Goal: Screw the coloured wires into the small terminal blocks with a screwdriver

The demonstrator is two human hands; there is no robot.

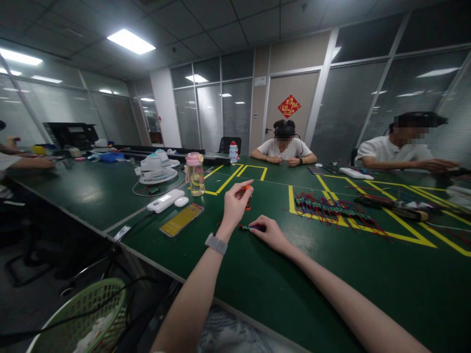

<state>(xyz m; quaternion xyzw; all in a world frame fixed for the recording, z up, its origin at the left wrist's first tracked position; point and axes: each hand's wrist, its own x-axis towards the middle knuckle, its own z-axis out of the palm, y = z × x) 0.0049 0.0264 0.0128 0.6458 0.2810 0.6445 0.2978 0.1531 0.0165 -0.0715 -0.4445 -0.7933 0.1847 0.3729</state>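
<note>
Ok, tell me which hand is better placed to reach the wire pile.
Right, probably. The right hand, touching a small part, lies nearer the wire pile; the left hand is farther off and grips an orange screwdriver.

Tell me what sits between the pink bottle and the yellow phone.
In the head view, a small white oval case lies between bottle and phone, beside a white remote.

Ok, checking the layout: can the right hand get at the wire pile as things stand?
Probably yes. The right hand holds a small part, and the wire pile lies to its right, with only bare table between them.
</note>
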